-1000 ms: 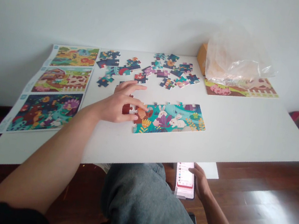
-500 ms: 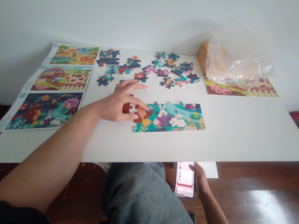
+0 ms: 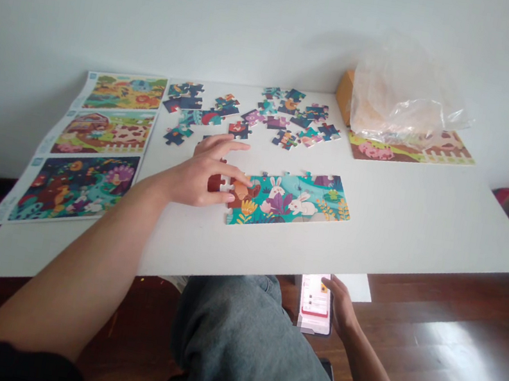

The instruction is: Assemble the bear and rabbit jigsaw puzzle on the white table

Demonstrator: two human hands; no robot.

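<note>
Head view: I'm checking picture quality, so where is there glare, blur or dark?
Head view: window glare whitens the wooden floor; the phone screen in the right hand is overexposed with a blurred patch beneath; under the table it's dark; the loose puzzle pieces look soft.

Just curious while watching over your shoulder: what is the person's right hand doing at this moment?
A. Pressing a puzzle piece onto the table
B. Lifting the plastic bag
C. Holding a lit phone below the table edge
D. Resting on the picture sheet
C: the right hand holds a phone with a glowing screen beside the knee, below the table edge, while the left hand rests at the joined puzzle strip.
</note>
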